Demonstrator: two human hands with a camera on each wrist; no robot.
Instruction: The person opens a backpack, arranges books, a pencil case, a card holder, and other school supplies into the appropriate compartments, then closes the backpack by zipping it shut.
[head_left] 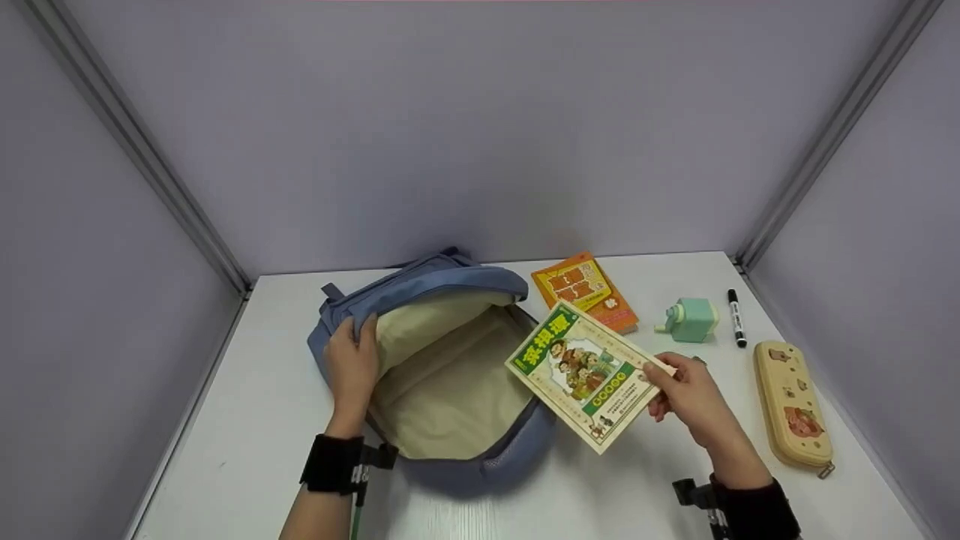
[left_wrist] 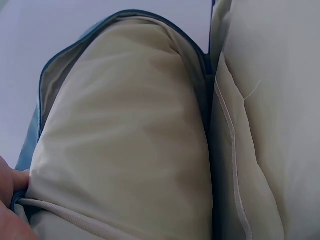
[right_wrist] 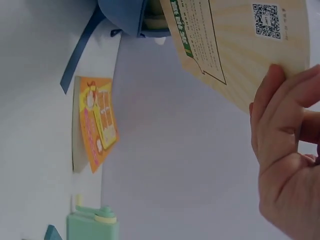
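A blue backpack (head_left: 517, 442) with a cream lining lies unzipped on the white table, its mouth wide. My left hand (head_left: 352, 365) pinches the edge of the raised front flap; in the left wrist view its fingers (left_wrist: 20, 180) show at the fabric's rim beside the cream lining (left_wrist: 125, 125). Between thumb and fingers, my right hand (head_left: 694, 394) holds a cream and green illustrated book (head_left: 585, 375) by one corner. The book is tilted and overlaps the bag's right edge in the head view. Its back cover (right_wrist: 235, 50), with a QR code, faces the right wrist camera.
Behind the held book lies an orange book (head_left: 585, 289). Farther right stand a mint green pencil sharpener (head_left: 691, 320) with a crank and a black and white marker (head_left: 736, 319). A yellow pencil case (head_left: 793, 405) lies near the right edge. Grey panels wall the table.
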